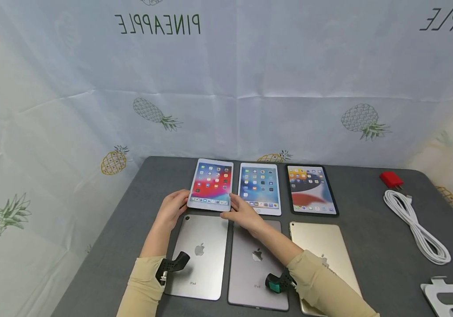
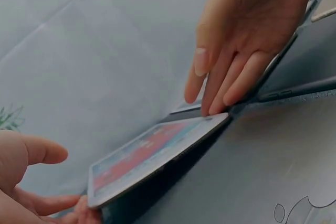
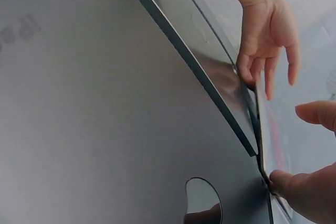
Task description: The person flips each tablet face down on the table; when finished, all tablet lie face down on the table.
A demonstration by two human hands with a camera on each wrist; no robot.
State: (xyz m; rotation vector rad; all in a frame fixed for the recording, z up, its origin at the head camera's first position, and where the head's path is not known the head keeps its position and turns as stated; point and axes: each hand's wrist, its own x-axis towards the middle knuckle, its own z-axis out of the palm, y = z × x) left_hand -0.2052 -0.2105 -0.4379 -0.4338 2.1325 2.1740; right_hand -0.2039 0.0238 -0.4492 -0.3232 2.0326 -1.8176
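Observation:
A white-framed tablet with a red and blue home screen lies face up at the back left. My left hand is at its left edge, fingertips touching the near left corner and thumb held apart. On the opposite edge, the straight fingers of my right hand touch the near right corner, the thumb off the screen. In the left wrist view a dark shadow shows under the tablet's near edge. A silver tablet, back up, lies just in front of it, and a grey tablet lies under my right forearm.
To the right are a second white tablet and a black-framed tablet, both lit. A gold tablet is partly covered by my right sleeve. Farther right lie a red charger plug, a coiled white cable and a grey stand.

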